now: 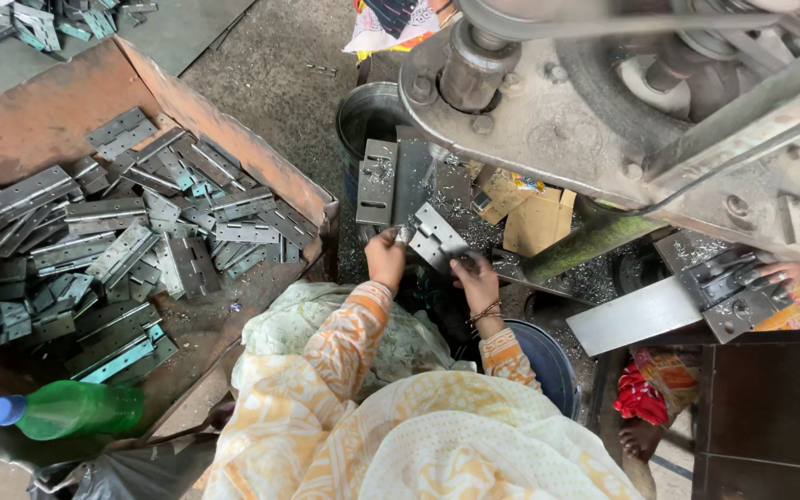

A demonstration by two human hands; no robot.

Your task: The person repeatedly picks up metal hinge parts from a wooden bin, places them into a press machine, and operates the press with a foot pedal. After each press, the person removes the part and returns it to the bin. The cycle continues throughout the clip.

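floor [261,65]: gritty workshop concrete, rusty tray [67,102] of hinges left | left hand [385,259], right hand [474,276]: fingers clamped on hinge plate [435,237] at centre | long axis runs near-right to far-left (tilted) | press machine [604,102] far

A flat grey metal hinge plate [434,237], rectangular with small punched holes and notched knuckles along 1 edge, is held tilted, its long side running from 10 o'clock to 4 o'clock. The left hand [386,257] pinches its end at 9 o'clock; the right hand [474,275] grips the corner at 4 o'clock. It sits just below the dark press bed, near the frame's centre.
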